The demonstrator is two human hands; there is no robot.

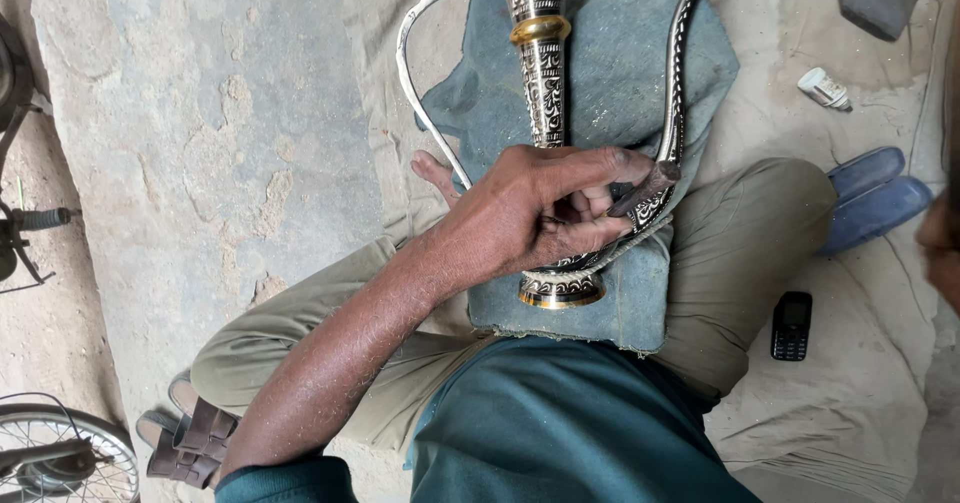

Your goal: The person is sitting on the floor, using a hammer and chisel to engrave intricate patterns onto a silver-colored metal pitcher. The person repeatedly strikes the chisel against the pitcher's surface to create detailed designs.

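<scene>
Shirt [570, 423]: nearest me.
Left hand [545, 213]: I grip a tool [645, 188] against the sheath [545, 83].
Right hand: unseen.
Risk: tool may slip, scratching engraving.

- There is only one camera. It sits on the person's head.
- It looks almost straight down at the person's lap and the ground [200, 113].
- It is close, so the left hand [540, 208] and the grey-blue cloth [610, 73] fill the middle.
- The person's green shirt [560, 433] is at the bottom edge.
- The ground and a bike wheel [60, 453] show at the left side.
</scene>
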